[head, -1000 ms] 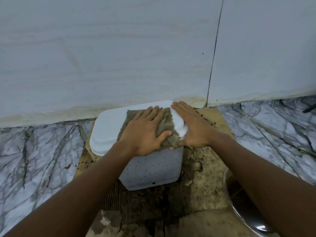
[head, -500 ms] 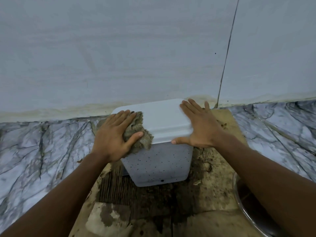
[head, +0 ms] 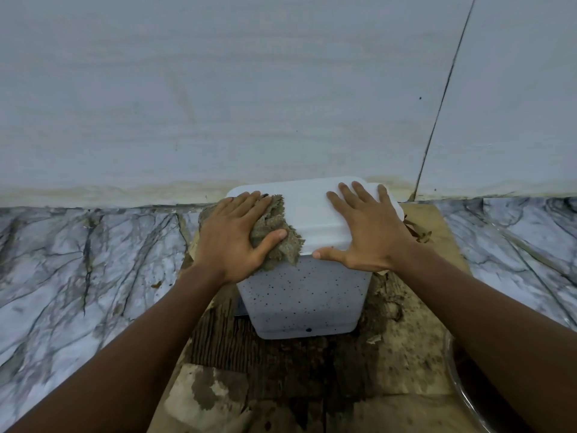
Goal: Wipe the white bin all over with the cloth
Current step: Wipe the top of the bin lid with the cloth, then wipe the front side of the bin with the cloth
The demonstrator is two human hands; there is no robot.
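Since a second ago the left hand (head: 232,235) has carried the cloth (head: 278,245) from the middle of the lid to its left edge, and the right hand (head: 365,232) has shifted from the lid's near right corner to lie flat further onto the top. Over the last half second both have hardly moved.

The white bin (head: 303,295) stands upright at the far edge of a stained brown board (head: 406,354), roughly midway along that edge and close against the pale wall (head: 249,89). Its lid is on, and its near side is speckled with dark spots.

The olive-brown cloth is bunched on the left part of the lid and hangs a little over the near rim. The left fingers (head: 249,204) lie over it, close together, with the thumb curled round a fold of it, so the cloth is clamped between thumb and palm against the bin. The right fingers (head: 352,195) are straight and spread apart, pressing on the right half of the lid with nothing in them; the thumb reaches along the near rim.

Dry leaf scraps (head: 418,234) lie on the board just beside the bin's right side. The board rests on a veined marble surface (head: 78,260). Part of a shiny bowl (head: 459,385) shows at the board's near right corner, half hidden by the right forearm.
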